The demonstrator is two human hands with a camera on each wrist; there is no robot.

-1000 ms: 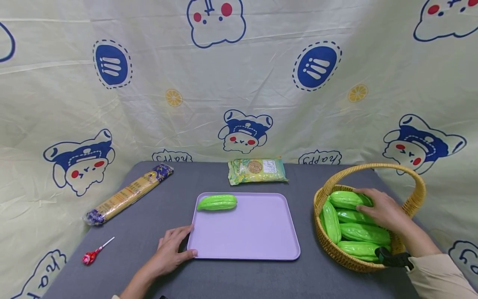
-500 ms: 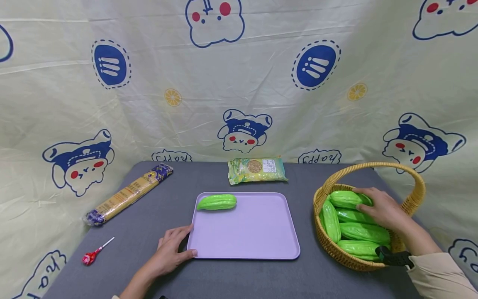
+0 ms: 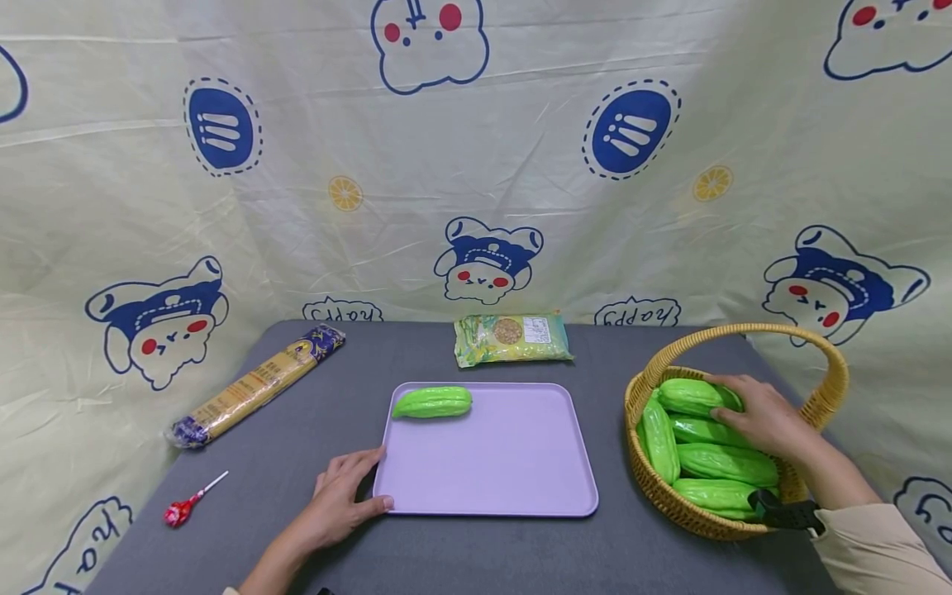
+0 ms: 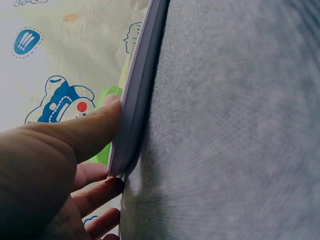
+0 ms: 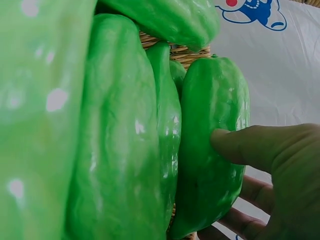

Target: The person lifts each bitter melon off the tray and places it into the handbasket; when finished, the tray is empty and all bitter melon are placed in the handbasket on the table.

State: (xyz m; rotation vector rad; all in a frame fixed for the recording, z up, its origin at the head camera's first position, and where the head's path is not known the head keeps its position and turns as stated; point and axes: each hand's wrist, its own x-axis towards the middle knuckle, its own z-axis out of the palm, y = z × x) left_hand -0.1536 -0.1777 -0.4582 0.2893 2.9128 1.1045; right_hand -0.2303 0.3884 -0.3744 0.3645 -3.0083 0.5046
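Note:
A lilac tray (image 3: 491,463) lies mid-table with one green, ridged bitter melon (image 3: 433,402) near its far left corner. My left hand (image 3: 344,498) holds the tray's near left corner; in the left wrist view the thumb (image 4: 97,122) lies on the rim and the fingers reach round the corner. At the right, a wicker basket (image 3: 647,496) holds several more bitter melons. My right hand (image 3: 766,417), reaching in under the handle, grips the farthest bitter melon (image 3: 692,397). In the right wrist view its thumb presses one side of that melon (image 5: 210,110), fingers partly hidden behind.
A long yellow-and-blue packet (image 3: 256,387) lies slanted at the left, with a red lollipop (image 3: 178,513) nearer the front. Behind the tray sits a green-yellow food packet (image 3: 511,340). The basket's tall handle (image 3: 744,330) arches over the right arm. A printed cloth hangs behind the grey table.

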